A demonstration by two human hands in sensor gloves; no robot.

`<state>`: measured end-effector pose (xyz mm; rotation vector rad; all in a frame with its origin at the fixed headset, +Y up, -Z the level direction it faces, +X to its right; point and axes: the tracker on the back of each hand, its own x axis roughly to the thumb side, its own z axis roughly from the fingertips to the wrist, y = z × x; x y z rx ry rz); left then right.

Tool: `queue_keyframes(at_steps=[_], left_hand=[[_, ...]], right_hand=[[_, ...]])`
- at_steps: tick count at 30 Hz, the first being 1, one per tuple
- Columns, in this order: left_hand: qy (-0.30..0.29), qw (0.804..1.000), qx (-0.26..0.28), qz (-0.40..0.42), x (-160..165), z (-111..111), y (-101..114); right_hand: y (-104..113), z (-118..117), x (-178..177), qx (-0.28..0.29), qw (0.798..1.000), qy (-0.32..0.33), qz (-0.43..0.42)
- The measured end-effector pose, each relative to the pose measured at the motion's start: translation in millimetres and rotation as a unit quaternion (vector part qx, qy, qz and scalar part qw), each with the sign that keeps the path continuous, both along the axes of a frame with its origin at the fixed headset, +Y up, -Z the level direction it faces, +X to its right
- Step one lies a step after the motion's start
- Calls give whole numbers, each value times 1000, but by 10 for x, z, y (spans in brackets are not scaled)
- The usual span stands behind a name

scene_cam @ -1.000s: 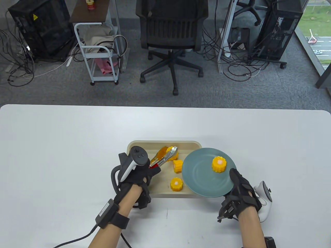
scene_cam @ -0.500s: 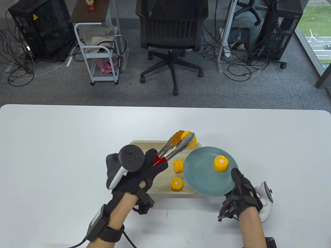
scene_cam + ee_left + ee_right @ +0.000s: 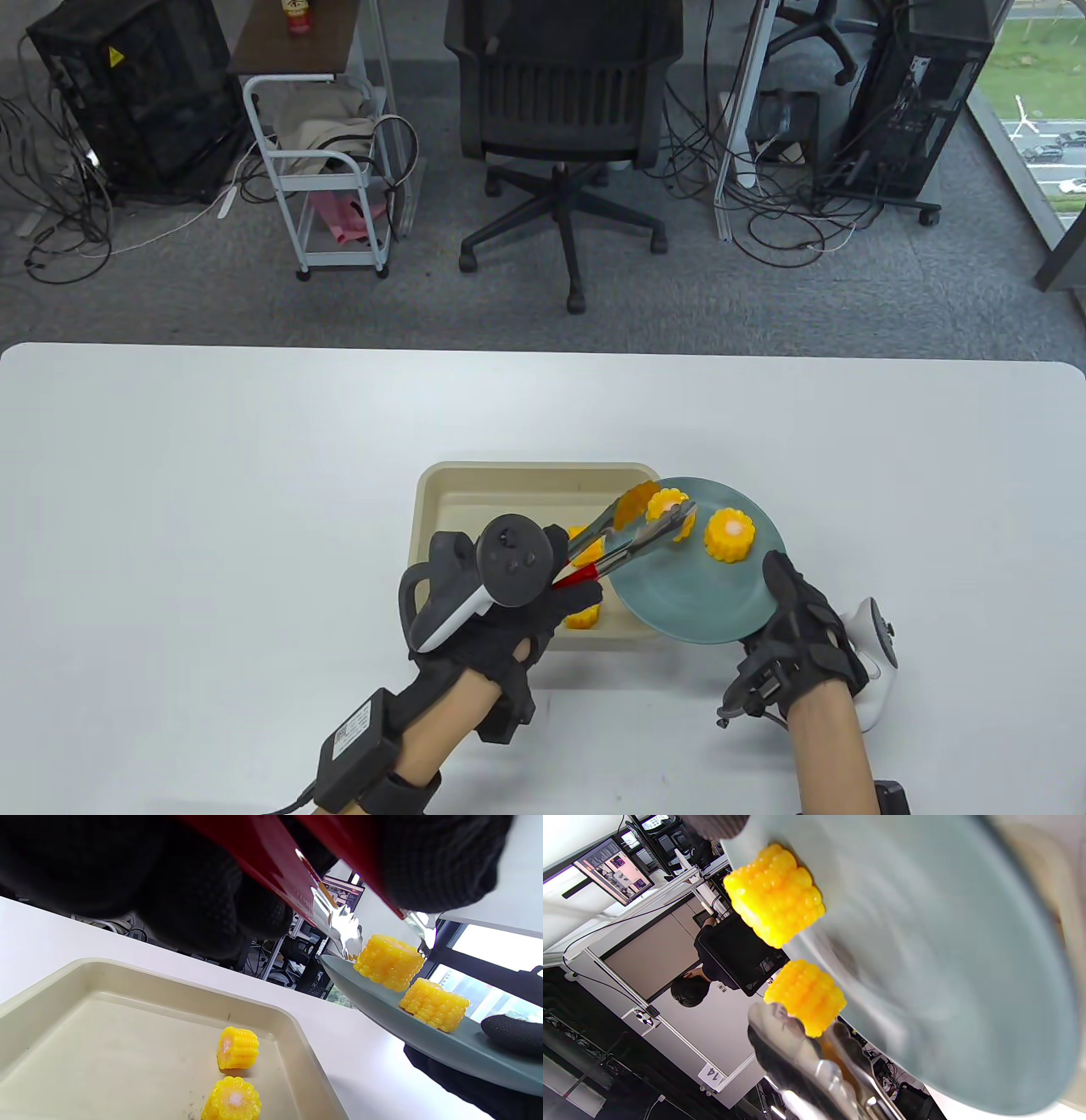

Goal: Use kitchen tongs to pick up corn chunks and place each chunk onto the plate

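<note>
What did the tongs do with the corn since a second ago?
The left hand lifted the tongs with a corn chunk out of the tray and carried it right, onto the plate. The right hand still holds the plate; the other chunk on the plate and the two chunks in the tray stayed put.

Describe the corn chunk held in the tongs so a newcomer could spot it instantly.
Find the round grey-green plate that the right hand lifts beside the beige tray. Two yellow corn chunks are over it. The wanted corn chunk is nearer the tray, between the steel tongs; the other corn chunk sits free.
</note>
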<state>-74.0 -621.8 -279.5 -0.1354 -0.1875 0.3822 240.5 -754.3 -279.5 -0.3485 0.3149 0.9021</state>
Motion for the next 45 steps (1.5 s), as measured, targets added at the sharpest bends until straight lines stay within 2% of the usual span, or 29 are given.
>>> queue_keyframes(at_steps=[6, 10, 19, 25, 34, 45], left_hand=[[-1, 1000, 8, -11, 53, -9, -65], [1, 999, -11, 45, 0, -40, -78], [51, 993, -11, 104, -357, -177, -33], [97, 986, -29, 134, -647, -294, -86], [138, 981, -69, 121, -842, -498, -384], [126, 982, -129, 54, -670, -608, -822]], right_hand=[[-5, -2, -2, 0, 1000, 1, 0], [-28, -8, 15, -4, 1000, -12, 16], [-38, -13, 36, -4, 1000, -18, 13], [-42, -9, 31, -7, 1000, -16, 17], [-38, -8, 28, -4, 1000, -17, 7], [-34, -11, 39, -1, 1000, -20, 4]])
